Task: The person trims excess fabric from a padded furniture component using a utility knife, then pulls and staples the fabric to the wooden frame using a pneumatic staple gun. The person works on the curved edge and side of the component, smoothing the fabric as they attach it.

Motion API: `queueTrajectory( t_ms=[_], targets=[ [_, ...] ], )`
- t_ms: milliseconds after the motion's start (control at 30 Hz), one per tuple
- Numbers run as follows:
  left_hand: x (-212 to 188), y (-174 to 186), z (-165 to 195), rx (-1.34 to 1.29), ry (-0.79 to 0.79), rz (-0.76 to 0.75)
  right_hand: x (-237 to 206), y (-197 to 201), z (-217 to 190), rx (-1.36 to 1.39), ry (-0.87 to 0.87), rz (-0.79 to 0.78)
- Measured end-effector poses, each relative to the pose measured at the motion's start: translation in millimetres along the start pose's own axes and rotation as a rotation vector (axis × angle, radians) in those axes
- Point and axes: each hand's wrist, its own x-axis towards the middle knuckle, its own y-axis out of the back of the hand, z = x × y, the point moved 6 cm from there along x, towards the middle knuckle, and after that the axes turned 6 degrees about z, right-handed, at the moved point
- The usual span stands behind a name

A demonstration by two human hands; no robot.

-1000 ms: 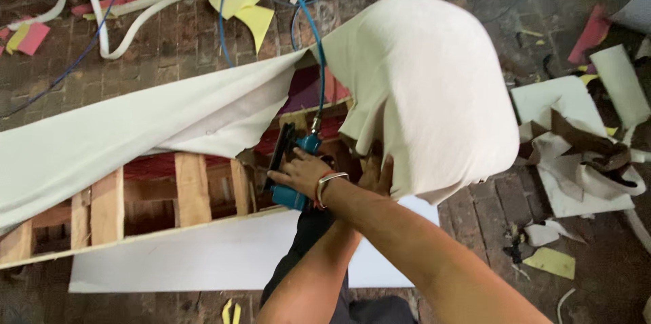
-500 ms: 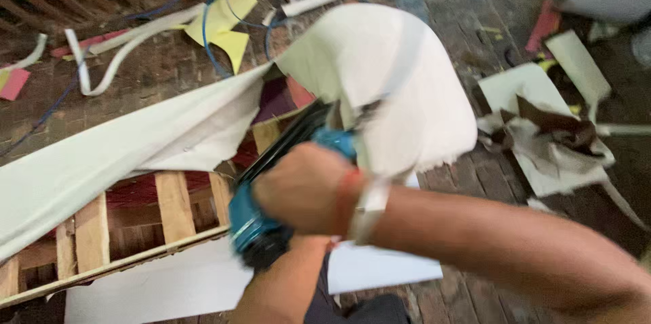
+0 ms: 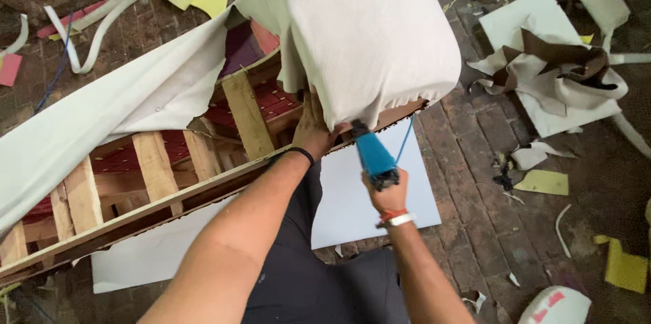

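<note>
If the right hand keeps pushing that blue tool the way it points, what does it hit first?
Probably the lower edge of the cream fabric over the wooden frame, where the blue tool's nose in the right hand already sits.

No screens, signs or printed labels are seen. The one thing that may be a package is a rounded white object with red patches point(image 3: 556, 306), lying on the brick floor point(image 3: 475, 154) at the near right; its kind cannot be told.
</note>
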Motion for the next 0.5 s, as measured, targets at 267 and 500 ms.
queueTrajectory(
  t_ms=[267,500],
  targets=[
    [3,9,-1,0.021,0.036,-0.004,9,-34,-28,0.040,0.135,0.066],
    [-1,5,-5,0.043,0.080,-0.066,16,-19,-27,0.105,0.028,0.066]
  ],
)
